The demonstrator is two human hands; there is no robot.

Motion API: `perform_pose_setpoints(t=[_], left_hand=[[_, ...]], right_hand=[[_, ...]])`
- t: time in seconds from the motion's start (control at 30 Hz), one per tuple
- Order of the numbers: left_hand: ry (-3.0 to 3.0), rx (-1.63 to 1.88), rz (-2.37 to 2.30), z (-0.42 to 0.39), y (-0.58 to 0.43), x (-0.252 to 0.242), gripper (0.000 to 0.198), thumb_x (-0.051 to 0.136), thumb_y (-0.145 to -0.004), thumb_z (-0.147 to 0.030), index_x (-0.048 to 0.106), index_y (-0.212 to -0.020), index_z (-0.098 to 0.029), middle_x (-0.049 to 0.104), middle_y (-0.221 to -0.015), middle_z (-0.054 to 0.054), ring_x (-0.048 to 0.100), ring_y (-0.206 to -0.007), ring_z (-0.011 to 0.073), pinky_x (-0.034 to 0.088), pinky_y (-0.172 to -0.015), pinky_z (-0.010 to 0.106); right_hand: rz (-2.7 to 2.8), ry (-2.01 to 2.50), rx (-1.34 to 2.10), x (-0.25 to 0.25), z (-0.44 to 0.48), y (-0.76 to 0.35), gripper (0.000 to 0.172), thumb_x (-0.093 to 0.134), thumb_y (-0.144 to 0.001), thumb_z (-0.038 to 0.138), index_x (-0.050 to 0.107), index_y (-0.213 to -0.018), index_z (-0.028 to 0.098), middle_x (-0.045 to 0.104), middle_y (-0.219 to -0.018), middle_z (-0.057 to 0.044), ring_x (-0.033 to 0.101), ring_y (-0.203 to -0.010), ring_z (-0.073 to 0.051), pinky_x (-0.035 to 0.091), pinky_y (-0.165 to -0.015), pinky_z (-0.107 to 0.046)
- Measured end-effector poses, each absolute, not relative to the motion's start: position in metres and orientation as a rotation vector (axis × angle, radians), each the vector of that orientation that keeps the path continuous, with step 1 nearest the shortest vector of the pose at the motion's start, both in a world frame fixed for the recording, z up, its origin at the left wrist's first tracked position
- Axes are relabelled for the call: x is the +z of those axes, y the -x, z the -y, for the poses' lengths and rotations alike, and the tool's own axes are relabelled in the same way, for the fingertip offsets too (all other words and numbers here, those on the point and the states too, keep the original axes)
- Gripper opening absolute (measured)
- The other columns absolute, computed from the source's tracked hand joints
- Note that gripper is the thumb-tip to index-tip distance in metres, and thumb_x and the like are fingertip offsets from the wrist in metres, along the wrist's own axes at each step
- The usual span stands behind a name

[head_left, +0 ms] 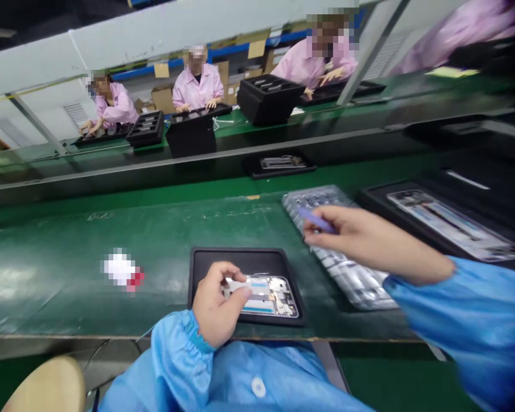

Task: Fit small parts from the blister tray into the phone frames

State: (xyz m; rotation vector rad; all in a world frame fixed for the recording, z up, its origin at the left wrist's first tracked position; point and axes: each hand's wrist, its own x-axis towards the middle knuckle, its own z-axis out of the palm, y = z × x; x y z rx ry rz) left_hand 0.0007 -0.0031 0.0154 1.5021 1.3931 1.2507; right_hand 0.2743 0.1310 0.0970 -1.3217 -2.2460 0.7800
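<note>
Phone frame [264, 296] under curled left hand [217, 306]

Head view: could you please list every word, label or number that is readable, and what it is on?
No text is legible.
Green belt: faint pale marks, too blurred.
White and red label on the belt: blurred out.
Opened phone held by the left hand: no readable print.
Purple tool in the right hand: unmarked.
</note>
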Motion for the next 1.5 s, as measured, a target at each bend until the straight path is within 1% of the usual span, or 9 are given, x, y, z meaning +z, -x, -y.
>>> perform_pose_setpoints(t=[0.23, 0.5, 0.73, 0.87, 1.03, 1.17, 1.27, 1.37, 1.5], left_hand=[[-1.336, 1.221, -1.219, -0.004, -0.013, 0.008, 0.035, 0.073, -0.084, -0.029, 0.053, -0.112, -0.022, 0.072, -0.095, 0.003, 0.068, -0.080, 0.0166, 0.055, -0.077, 0.032], [-1.380, 1.501, -1.280, -0.013, -0.016, 0.009, 0.027, 0.067, -0.089, -0.027, 0.050, -0.110, -0.023, 0.071, -0.088, 0.000, 0.067, -0.082, 0.0156, 0.053, -0.081, 0.032], [-1.342, 1.537, -1.222, -0.015, -0.034, 0.001, 0.028, 0.064, -0.091, -0.026, 0.045, -0.112, -0.023, 0.070, -0.085, 0.000, 0.066, -0.081, 0.0148, 0.051, -0.078, 0.032], [-1.385, 1.474, -1.222, -0.016, -0.038, -0.005, 0.029, 0.063, -0.091, -0.024, 0.045, -0.113, -0.023, 0.070, -0.087, 0.001, 0.067, -0.081, 0.0149, 0.051, -0.079, 0.032], [-1.411, 1.540, -1.321, -0.014, -0.018, -0.007, 0.027, 0.061, -0.092, -0.023, 0.045, -0.114, -0.023, 0.068, -0.090, 0.002, 0.066, -0.086, 0.0154, 0.052, -0.083, 0.033], [-1.387, 1.747, -1.506, 0.001, 0.030, -0.012, 0.029, 0.061, -0.092, -0.024, 0.043, -0.115, -0.023, 0.065, -0.091, 0.002, 0.064, -0.106, 0.0198, 0.048, -0.097, 0.041], [-1.330, 1.750, -1.656, 0.017, 0.059, -0.022, 0.032, 0.063, -0.092, -0.028, 0.041, -0.114, -0.023, 0.064, -0.087, 0.001, 0.062, -0.113, 0.0214, 0.045, -0.103, 0.045], [-1.236, 1.688, -1.696, 0.027, 0.066, -0.031, 0.033, 0.063, -0.092, -0.034, 0.041, -0.114, -0.023, 0.064, -0.085, 0.000, 0.064, -0.110, 0.0216, 0.047, -0.099, 0.042], [-1.188, 1.633, -1.640, 0.031, 0.059, -0.035, 0.033, 0.063, -0.092, -0.038, 0.042, -0.114, -0.024, 0.063, -0.085, 0.001, 0.067, -0.105, 0.0218, 0.051, -0.091, 0.037]], right_hand=[[2.656, 1.005, 0.782, 0.087, -0.067, -0.188, 0.021, 0.054, -0.082, 0.020, 0.055, -0.101, 0.027, 0.070, -0.087, 0.000, 0.065, -0.073, -0.019, 0.041, -0.061, -0.028], [2.436, 1.064, 0.690, 0.089, -0.071, -0.183, 0.024, 0.057, -0.084, 0.026, 0.063, -0.107, 0.026, 0.073, -0.094, -0.001, 0.067, -0.079, -0.019, 0.046, -0.066, -0.029], [2.038, 1.125, 0.990, 0.053, -0.052, -0.197, 0.020, 0.057, -0.092, 0.036, 0.071, -0.084, 0.023, 0.073, -0.087, -0.003, 0.068, -0.077, -0.019, 0.054, -0.067, -0.028], [2.019, 1.098, 0.872, 0.042, -0.046, -0.199, 0.018, 0.057, -0.092, 0.032, 0.072, -0.085, 0.024, 0.073, -0.092, -0.004, 0.069, -0.082, -0.018, 0.056, -0.074, -0.029], [2.129, 1.197, 0.563, 0.038, -0.052, -0.220, 0.024, 0.059, -0.091, 0.038, 0.068, -0.108, 0.025, 0.070, -0.111, -0.008, 0.067, -0.100, -0.025, 0.055, -0.088, -0.039], [2.326, 1.304, 0.405, 0.019, -0.035, -0.250, 0.028, 0.062, -0.087, 0.049, 0.067, -0.103, 0.026, 0.068, -0.108, -0.010, 0.068, -0.092, -0.027, 0.057, -0.079, -0.042], [2.577, 1.160, 0.387, -0.001, -0.011, -0.253, 0.028, 0.066, -0.084, 0.045, 0.066, -0.106, 0.028, 0.067, -0.112, -0.009, 0.069, -0.085, -0.024, 0.058, -0.071, -0.038], [2.712, 1.068, 0.323, -0.014, 0.002, -0.242, 0.017, 0.059, -0.089, 0.030, 0.066, -0.103, 0.026, 0.068, -0.111, -0.007, 0.069, -0.079, -0.020, 0.057, -0.068, -0.034], [2.657, 1.075, 0.166, -0.018, 0.001, -0.231, 0.025, 0.053, -0.092, 0.023, 0.065, -0.113, 0.020, 0.067, -0.113, -0.009, 0.069, -0.083, -0.020, 0.057, -0.070, -0.034]])
